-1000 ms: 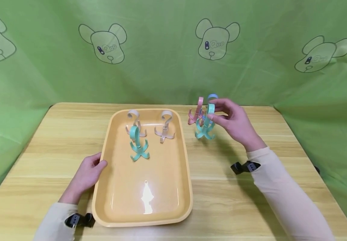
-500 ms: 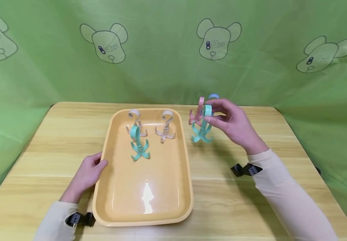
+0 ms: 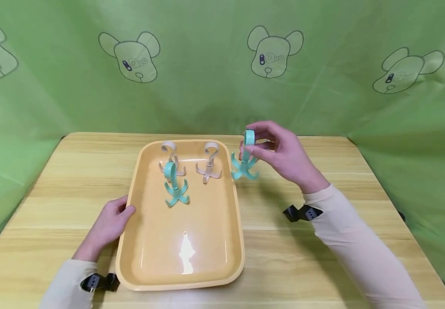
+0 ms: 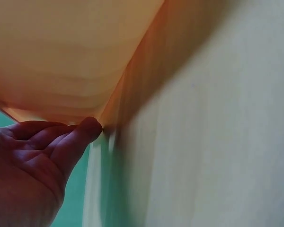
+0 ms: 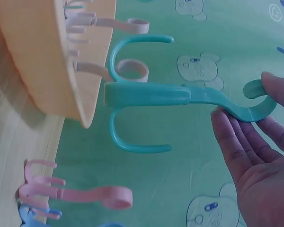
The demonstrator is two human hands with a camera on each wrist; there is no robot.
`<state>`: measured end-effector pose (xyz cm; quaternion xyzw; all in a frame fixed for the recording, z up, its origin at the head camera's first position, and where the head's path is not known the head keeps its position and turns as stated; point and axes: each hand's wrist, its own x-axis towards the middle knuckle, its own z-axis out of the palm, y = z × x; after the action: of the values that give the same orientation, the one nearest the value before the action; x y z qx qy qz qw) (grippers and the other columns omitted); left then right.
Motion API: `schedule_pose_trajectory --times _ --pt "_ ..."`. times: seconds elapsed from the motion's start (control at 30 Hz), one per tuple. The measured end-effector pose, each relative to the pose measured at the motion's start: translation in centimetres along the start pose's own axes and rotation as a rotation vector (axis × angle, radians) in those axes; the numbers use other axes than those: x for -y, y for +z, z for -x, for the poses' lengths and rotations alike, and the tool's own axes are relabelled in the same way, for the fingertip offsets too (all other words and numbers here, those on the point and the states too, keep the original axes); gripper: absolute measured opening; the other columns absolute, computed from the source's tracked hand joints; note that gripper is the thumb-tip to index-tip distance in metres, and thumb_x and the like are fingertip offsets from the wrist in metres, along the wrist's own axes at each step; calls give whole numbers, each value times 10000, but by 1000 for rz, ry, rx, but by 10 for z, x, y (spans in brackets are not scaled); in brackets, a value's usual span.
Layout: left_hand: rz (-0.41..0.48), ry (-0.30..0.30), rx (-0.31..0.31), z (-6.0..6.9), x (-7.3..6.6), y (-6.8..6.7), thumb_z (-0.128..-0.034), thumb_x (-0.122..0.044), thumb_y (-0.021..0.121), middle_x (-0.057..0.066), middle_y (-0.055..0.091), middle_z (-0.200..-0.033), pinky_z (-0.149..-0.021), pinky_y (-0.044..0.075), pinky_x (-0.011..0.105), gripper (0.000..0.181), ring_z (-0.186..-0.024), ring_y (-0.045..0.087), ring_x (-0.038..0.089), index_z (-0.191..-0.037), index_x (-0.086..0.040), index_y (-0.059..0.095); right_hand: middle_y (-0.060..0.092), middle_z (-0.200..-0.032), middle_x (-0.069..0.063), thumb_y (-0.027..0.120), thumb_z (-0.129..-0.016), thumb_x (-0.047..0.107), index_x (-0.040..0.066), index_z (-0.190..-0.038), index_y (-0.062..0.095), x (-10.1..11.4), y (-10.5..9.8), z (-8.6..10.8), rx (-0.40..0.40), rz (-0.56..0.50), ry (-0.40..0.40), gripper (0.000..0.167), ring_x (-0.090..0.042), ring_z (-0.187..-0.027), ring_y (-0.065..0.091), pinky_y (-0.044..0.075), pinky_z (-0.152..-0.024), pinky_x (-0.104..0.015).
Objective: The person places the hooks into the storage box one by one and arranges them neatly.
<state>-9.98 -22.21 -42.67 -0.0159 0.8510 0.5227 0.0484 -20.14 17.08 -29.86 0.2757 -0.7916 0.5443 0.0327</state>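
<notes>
With thumb and fingers, my right hand (image 3: 284,154) pinches the curved top of a turquoise multi-prong hanging hook (image 3: 245,169). In the right wrist view this hook (image 5: 146,93) is off the table, beside the tray's far right rim. My left hand (image 3: 110,221) grips the left rim of an orange tray (image 3: 239,240), thumb over the edge; the left wrist view shows its fingers against the tray's outer side. Inside the tray stand another turquoise hook (image 3: 176,193) and two pale pinkish hooks, one at the left (image 3: 174,167) and one at the right (image 3: 209,167).
A pink hook (image 5: 92,195) and a blue hook (image 5: 33,215) stand on the wooden table (image 3: 303,257) right of the tray; in the head view my right hand and its hook mostly hide them. A green curtain (image 3: 207,103) with printed bear heads hangs behind the table.
My right hand has carried the turquoise hook leftward, away from the blue hook and up to the tray's right rim. The left hand and tray have hardly moved.
</notes>
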Motion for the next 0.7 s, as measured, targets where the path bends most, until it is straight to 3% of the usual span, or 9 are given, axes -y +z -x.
schedule_pose_trajectory --times 0.53,0.7 --pt "-11 -1 11 -2 0 0 -958 -48 456 232 682 -944 -581 574 320 383 -694 673 233 -1287 118 560 619 -1122 -93 728 -870 18 1 -1232 599 7 39 -10 121 -67 -28 385 -202 -1024 614 560 -823 -337" --pt "-21 1 14 0 -3 0 -951 -46 461 234 681 -944 -584 575 321 387 -693 672 234 -1287 119 558 623 -1144 -146 725 -871 10 -19 -1234 591 5 48 -10 163 -90 -33 389 -207 -1031 617 561 -829 -338"
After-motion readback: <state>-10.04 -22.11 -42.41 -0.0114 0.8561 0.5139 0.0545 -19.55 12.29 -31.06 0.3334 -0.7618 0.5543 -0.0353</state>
